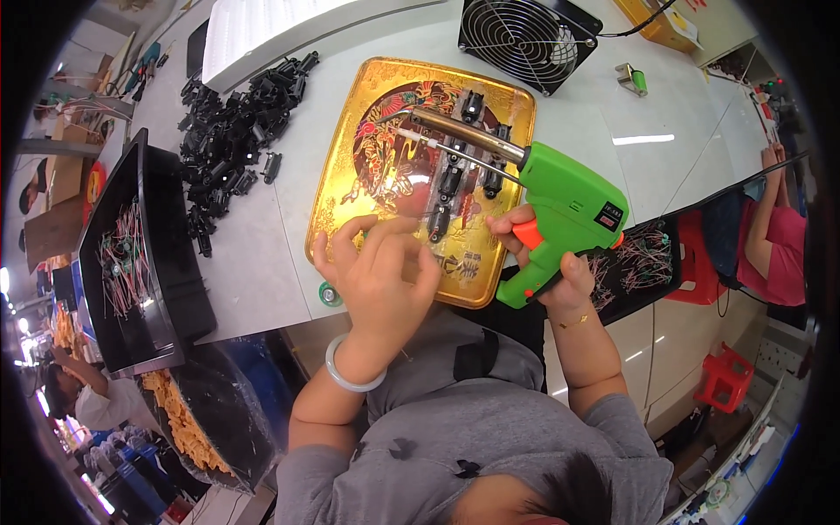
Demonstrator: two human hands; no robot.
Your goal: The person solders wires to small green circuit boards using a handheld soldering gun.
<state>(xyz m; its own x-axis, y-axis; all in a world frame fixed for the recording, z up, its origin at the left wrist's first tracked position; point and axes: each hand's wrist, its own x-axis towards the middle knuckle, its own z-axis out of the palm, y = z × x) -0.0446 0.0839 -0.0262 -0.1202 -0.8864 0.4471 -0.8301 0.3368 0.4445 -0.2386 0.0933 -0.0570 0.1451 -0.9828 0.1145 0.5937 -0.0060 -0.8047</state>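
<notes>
My right hand (560, 278) grips a green soldering gun (573, 199) by its handle, a finger at the orange trigger. Its metal barrel and thin solder-feed tube point left across a gold decorated tray (337, 188). On the tray lie small black modules (451, 179) in rows, some under the barrel. My left hand (381, 276) is over the tray's near edge, fingers curled beside the nearest module. What its fingertips pinch, if anything, is too small to make out. A small green-and-white roll (329, 294) sits beside that hand.
Black modules (232, 140) are heaped at the left. Black bins of wired parts stand at left (162, 262) and right (647, 262). A white foam tray (262, 35) and a black fan (525, 39) are behind. A person in pink (779, 249) sits far right.
</notes>
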